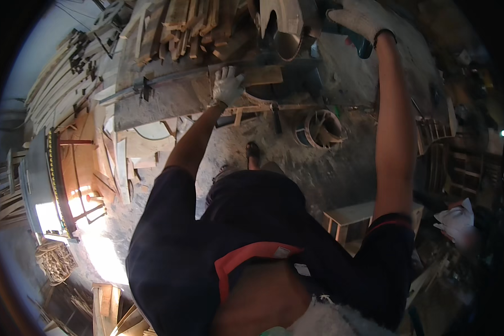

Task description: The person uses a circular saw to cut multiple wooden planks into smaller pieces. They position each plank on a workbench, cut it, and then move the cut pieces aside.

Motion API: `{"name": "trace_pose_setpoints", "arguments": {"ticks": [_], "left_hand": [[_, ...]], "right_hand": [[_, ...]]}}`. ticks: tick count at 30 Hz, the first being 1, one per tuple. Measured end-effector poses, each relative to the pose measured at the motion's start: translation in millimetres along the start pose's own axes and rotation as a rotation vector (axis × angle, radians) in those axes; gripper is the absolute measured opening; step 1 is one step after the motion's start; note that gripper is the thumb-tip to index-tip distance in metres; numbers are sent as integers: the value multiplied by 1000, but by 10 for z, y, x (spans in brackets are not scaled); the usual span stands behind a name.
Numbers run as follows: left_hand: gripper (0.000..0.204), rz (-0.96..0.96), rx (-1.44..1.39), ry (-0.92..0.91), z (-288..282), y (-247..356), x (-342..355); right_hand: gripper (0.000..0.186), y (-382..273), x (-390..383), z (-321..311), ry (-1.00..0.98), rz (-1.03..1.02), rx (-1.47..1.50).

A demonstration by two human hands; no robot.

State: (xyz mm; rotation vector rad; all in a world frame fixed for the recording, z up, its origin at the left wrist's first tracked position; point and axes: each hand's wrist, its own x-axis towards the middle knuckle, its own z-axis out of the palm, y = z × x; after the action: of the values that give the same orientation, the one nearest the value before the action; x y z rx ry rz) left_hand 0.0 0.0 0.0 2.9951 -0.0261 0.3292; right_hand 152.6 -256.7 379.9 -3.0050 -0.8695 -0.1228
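Note:
My left hand (226,85) wears a pale work glove and lies with spread fingers on a wooden board (211,75) on the saw bench (168,103), beside a short light wooden piece (263,75). Above and right of it is a circular saw (288,47) with a toothed blade and pale housing. My right hand (355,22), also gloved, reaches to the top right beside the saw, fingers curled at the tips on something I cannot make out. A dark teal object (364,47) shows under that wrist.
Stacked planks (173,25) fill the back and upper left. A round bucket-like container (319,129) stands on the floor beyond my feet. A wooden stool or small shelf (347,215) is at lower right, a reddish-framed cabinet (78,168) at left. Offcuts (143,162) lie below the bench.

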Motion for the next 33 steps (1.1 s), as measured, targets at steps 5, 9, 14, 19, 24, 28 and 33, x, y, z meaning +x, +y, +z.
{"name": "trace_pose_setpoints", "arguments": {"ticks": [5, 9, 14, 19, 24, 28, 33], "left_hand": [[42, 131, -53, 59, 91, -31, 111], [43, 161, -37, 54, 123, 3, 30], [53, -38, -58, 160, 137, -99, -133], [44, 2, -107, 278, 283, -167, -249], [40, 13, -155, 350, 303, -142, -256], [48, -24, -132, 294, 309, -111, -243], [50, -31, -124, 283, 335, -106, -242]], "right_hand": [[67, -78, -366, 214, -176, 298, 425], [45, -146, -885, 780, -164, 486, 719], [47, -305, -1479, 1518, -40, 532, 816], [63, -218, -1581, 1942, -81, 624, 768], [50, -138, -1637, 2270, 23, 544, 682], [34, -119, -1662, 2334, 24, 554, 703], [33, -124, -1671, 2338, 19, 554, 685]]}}
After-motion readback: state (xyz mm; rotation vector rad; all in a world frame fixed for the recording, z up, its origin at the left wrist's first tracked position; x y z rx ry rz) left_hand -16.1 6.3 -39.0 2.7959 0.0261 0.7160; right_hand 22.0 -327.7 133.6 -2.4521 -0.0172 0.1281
